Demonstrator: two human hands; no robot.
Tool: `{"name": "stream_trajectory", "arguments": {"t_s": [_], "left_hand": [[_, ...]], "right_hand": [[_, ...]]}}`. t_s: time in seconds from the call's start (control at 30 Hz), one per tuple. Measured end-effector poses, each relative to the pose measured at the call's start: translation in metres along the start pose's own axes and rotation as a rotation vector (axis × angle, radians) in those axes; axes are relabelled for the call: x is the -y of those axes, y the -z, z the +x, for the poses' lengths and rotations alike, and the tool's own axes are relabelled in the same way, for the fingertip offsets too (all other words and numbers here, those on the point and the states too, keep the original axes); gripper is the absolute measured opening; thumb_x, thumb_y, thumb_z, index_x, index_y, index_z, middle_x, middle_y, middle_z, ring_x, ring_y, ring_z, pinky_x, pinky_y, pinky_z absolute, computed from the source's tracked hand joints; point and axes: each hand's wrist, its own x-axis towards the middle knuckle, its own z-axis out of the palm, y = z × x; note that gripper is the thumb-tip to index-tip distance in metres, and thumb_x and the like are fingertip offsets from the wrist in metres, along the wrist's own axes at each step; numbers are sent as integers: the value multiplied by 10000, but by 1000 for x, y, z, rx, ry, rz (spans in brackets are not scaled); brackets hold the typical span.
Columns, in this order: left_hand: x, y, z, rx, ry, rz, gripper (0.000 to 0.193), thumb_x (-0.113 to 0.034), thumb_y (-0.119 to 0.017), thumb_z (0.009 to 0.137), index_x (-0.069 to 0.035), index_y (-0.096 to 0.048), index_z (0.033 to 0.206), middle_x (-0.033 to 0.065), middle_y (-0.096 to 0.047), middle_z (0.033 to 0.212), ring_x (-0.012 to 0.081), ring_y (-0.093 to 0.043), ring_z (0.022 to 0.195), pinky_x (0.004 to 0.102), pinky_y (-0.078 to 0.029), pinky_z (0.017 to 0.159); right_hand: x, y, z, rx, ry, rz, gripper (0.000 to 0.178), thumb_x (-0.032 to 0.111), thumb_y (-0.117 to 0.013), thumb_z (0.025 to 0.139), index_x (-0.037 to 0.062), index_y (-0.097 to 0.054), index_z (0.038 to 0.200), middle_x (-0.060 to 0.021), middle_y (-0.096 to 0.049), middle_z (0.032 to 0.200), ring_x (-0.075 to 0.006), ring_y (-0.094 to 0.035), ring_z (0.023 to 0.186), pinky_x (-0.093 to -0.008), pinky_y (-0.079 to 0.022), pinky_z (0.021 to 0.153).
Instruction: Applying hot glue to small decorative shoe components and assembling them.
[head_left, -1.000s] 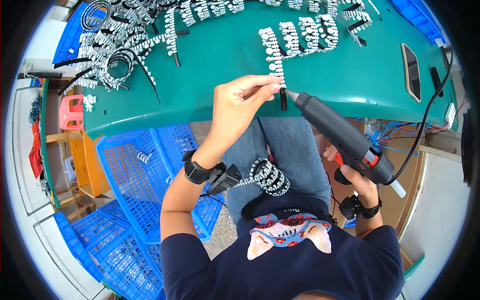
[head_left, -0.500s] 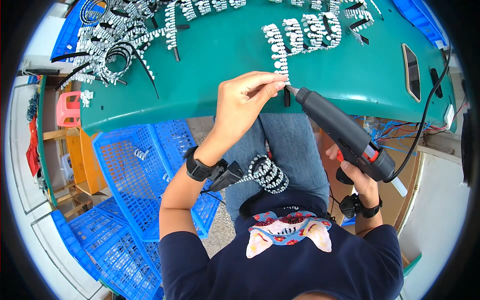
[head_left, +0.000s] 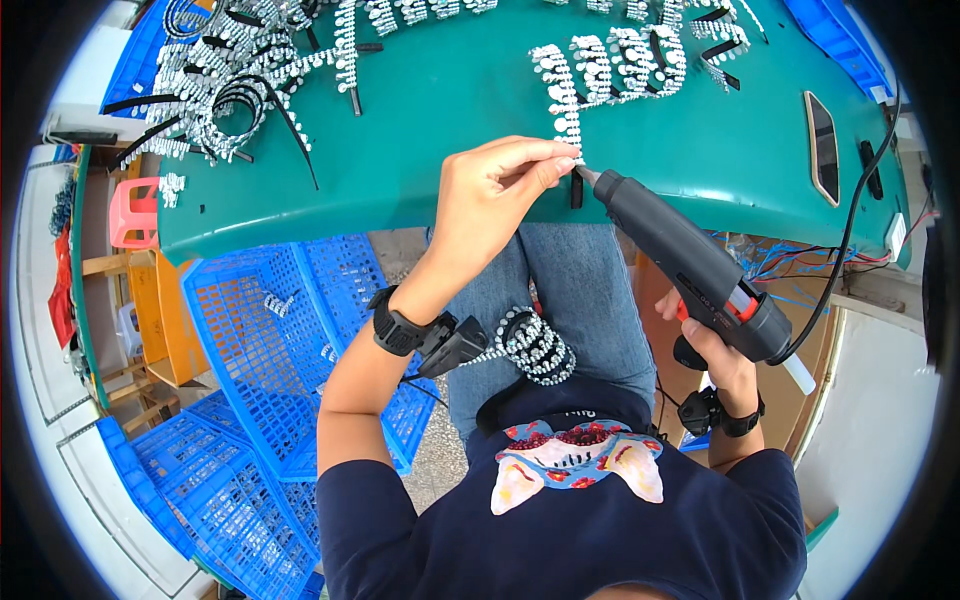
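Note:
Near the front edge of the green table, my left hand (head_left: 505, 190) pinches the near end of a rhinestone trim strip (head_left: 565, 105), thumb against fingers. A short black tab (head_left: 576, 190) sticks out below the fingertips over the table edge. My right hand (head_left: 722, 350) is wrapped round the handle of a black glue gun (head_left: 680, 235) with a red trigger and a clear glue stick at its back. The gun's nozzle points up and left, right beside my left fingertips and the strip end. Whether the tip touches the strip cannot be made out.
A tangled heap of rhinestone trim (head_left: 235, 80) covers the green table's (head_left: 420, 130) far left. A phone (head_left: 822, 145) lies at the right near the gun's cord (head_left: 850, 240). Blue crates (head_left: 260, 370) stand at lower left; a coiled trim strip (head_left: 537, 345) rests on my lap.
Both hands hold almost the same pose. The view has shifted very slightly, and the strip end and glue gun tip stay together.

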Motion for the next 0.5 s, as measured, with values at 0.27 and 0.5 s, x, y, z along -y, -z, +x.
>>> {"name": "stream_trajectory", "arguments": {"t_s": [0.27,0.5], "left_hand": [[0,0,0,1,3,-14,165,-23,-660,889,25,-708,1040,107,-689,1011,147,-662,900,259,-558,790],[1,-1,1,5,-9,-9,169,-27,-660,892,25,-706,1046,106,-690,1012,145,-662,899,260,-557,784]], "right_hand": [[0,1,-3,4,3,-23,164,3,-566,764,6,-611,922,-65,-620,860,-173,-604,835,-345,-511,803],[-10,7,-1,-36,105,-257,246,-9,-603,687,4,-622,932,-74,-655,849,-175,-649,772,-334,-523,719]]}}
